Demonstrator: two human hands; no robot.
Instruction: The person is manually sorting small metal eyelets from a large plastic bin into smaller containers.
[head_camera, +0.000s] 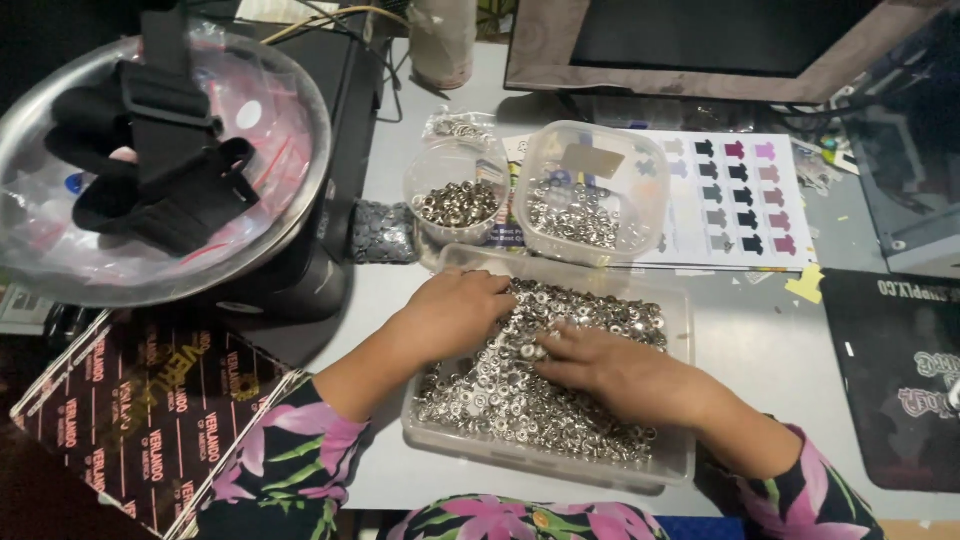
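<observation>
Snaps: small, hard, slick metal, light singly, heavy massed; heaped in tray on desk. Left hand cupped, buried in heap; right hand flat, fingertips pinching. Best pinched singly at rim.

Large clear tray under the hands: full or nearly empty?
Fairly full. Small silver metal pieces cover the clear tray floor; both hands, left hand and right hand, rest in them.

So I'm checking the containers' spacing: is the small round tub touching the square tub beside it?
Cannot tell. In the head view the round tub and square tub sit edge to edge, with no plain gap or contact visible.
</observation>
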